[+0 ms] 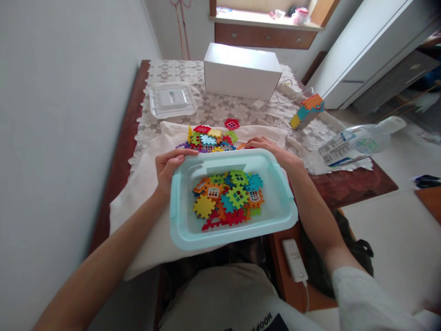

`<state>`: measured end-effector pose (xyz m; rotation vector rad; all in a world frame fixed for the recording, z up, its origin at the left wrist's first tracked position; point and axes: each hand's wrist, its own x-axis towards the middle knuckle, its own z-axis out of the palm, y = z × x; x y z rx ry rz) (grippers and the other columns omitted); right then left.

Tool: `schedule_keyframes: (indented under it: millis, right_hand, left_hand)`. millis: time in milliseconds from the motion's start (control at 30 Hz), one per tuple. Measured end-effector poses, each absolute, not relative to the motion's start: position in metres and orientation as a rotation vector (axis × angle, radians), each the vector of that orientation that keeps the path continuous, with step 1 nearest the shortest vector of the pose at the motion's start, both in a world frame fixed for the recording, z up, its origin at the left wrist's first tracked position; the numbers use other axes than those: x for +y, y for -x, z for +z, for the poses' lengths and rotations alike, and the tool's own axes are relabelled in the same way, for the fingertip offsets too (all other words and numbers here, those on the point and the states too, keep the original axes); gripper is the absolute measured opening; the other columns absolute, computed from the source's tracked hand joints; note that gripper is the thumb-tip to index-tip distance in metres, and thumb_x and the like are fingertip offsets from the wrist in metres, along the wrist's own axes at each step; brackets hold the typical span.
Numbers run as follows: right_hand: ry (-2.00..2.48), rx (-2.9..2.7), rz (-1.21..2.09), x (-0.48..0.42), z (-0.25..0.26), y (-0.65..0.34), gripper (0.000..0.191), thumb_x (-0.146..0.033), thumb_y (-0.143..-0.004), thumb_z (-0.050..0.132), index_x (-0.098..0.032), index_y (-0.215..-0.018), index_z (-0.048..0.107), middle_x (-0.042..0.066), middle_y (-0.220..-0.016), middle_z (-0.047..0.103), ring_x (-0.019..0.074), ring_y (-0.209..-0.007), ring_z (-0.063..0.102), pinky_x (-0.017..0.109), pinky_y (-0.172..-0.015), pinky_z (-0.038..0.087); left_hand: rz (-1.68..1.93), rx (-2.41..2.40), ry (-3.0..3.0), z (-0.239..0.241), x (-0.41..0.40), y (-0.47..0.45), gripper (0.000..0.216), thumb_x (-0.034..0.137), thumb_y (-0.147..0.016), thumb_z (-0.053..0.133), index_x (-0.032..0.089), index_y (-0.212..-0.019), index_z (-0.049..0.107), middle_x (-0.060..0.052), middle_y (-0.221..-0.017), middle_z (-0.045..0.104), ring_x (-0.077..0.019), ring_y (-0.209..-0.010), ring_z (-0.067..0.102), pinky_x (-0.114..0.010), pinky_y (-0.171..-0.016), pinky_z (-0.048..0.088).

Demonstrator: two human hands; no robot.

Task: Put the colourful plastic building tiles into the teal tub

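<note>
Handling of the panels: the step in hand looks like shifting interlocking plastic toy panels (208, 139) between the heap and the light-blue plastic tub (227, 236); one moment does not settle which way.
Next move: it would seem to call for a steady hold on the tub while the fingers beyond its far rim get a sure grip on loose panels.
Left hand (168, 168): closed on the tub's far left corner, thumb along the rim.
Right hand (265, 146): stretched past the far rim to the right edge of the heap; its fingertips are partly hidden, so I cannot tell whether they hold a panel.
Tub: one, tipped toward the person at the table's near side, panels inside; whether it rests on anything is hidden.
Panels in the tub: overlapping, so no full count; on top, two lime-green window panels (237, 196) and one plain yellow square (204, 207) show clearly.
Heap: one, on the white cloth (144, 171) just behind the tub, too jumbled to count.
Red panel (232, 124): one, lying just behind the heap.
Assembled block (303, 115): one, orange, blue and yellow, at the table's right.
Others on the table: one clear plastic lid (158, 105), one white box (237, 76), one clear bottle (354, 145).
</note>
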<state>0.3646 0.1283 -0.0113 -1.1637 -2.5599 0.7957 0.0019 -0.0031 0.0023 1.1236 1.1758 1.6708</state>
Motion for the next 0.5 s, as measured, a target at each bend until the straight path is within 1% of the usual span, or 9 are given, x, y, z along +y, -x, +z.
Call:
schedule_keyframes:
  millis: [100,167,233,333,400,500]
  right_hand:
    - [1.210,-2.544,0.801,0.128,-0.009,-0.366,0.025,-0.037,-0.111,0.081,-0.032,-0.133,0.091,0.013,-0.155,0.087,0.0426,-0.158,0.074,0.068,-0.143,0.058]
    - [1.231,-2.512,0.793,0.128,-0.009,-0.367,0.022,-0.036,-0.110,0.081,-0.032,-0.129,0.091,0.013,-0.149,0.089,0.0415,-0.151,0.079,0.064,-0.138,0.062]
    - [1.241,-2.473,0.778,0.129,-0.011,-0.368,0.019,-0.035,-0.107,0.083,-0.032,-0.124,0.093,0.013,-0.144,0.091,0.0409,-0.143,0.083,0.061,-0.133,0.066]
    - [1.234,-2.364,0.712,0.133,-0.018,-0.369,0.022,-0.035,-0.100,0.087,-0.030,-0.121,0.094,0.013,-0.139,0.093,0.0406,-0.135,0.087,0.059,-0.129,0.068]
    - [1.182,-2.228,0.676,0.137,-0.022,-0.367,0.029,-0.042,-0.098,0.090,-0.029,-0.123,0.095,0.013,-0.139,0.093,0.0398,-0.133,0.087,0.059,-0.127,0.070]
    - [1.030,-1.962,0.760,0.139,-0.022,-0.361,0.045,-0.061,-0.101,0.090,-0.032,-0.135,0.095,0.013,-0.155,0.089,0.0371,-0.135,0.088,0.056,-0.120,0.076]
  left_hand:
    - [1.664,1.191,-1.129,0.002,-0.003,-0.001,0.023,0.042,-0.078,0.087,0.024,-0.078,0.100,-0.008,-0.073,0.085,-0.0187,-0.063,0.061,-0.031,-0.053,0.041]
    - [1.654,1.189,-1.132,0.002,-0.002,-0.001,0.022,0.042,-0.077,0.087,0.024,-0.077,0.099,-0.008,-0.074,0.085,-0.0183,-0.064,0.063,-0.030,-0.054,0.042]
    - [1.651,1.190,-1.130,0.002,-0.003,-0.001,0.022,0.043,-0.078,0.087,0.024,-0.078,0.100,-0.008,-0.075,0.086,-0.0180,-0.065,0.064,-0.029,-0.055,0.043]
    - [1.657,1.190,-1.127,0.003,-0.003,-0.002,0.023,0.044,-0.079,0.088,0.023,-0.080,0.100,-0.008,-0.074,0.084,-0.0180,-0.065,0.062,-0.030,-0.054,0.042]
    - [1.664,1.177,-1.123,0.004,-0.004,-0.002,0.024,0.044,-0.080,0.088,0.023,-0.079,0.100,-0.008,-0.072,0.083,-0.0174,-0.063,0.060,-0.030,-0.053,0.041]
    - [1.656,1.177,-1.122,0.005,-0.004,-0.003,0.023,0.044,-0.079,0.087,0.024,-0.079,0.100,-0.008,-0.072,0.084,-0.0179,-0.063,0.059,-0.030,-0.053,0.039]
